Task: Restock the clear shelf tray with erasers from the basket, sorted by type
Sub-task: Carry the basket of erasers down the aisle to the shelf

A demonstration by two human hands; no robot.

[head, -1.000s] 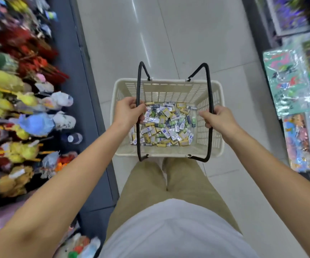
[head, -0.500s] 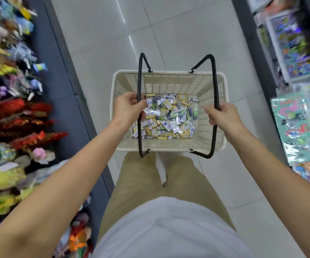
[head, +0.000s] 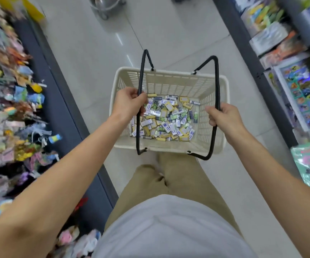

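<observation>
From my head camera, I am looking down at a cream plastic basket out in front of my legs, in the middle of the view. My left hand is curled tight round the left black handle. My right hand is curled tight round the right black handle. Both handles stand up, and the basket hangs between my hands over the shiny floor.

The erasers lie in a messy pile on the bottom of the basket. Some have yellow sleeves, some blue and white, some green. They are all mixed up.

At 9 o'clock there is a shelf of fluffy toys. At 3 o'clock there is a shelf of bright picture packs. I cannot see the clear shelf tray anywhere, so I think my job right now is to carry the basket to it.

To do that well, I should hold the basket flat so no erasers slide out. I should walk down the middle, away from both shelves. Then I should put it down close to the tray before I start sorting.
</observation>
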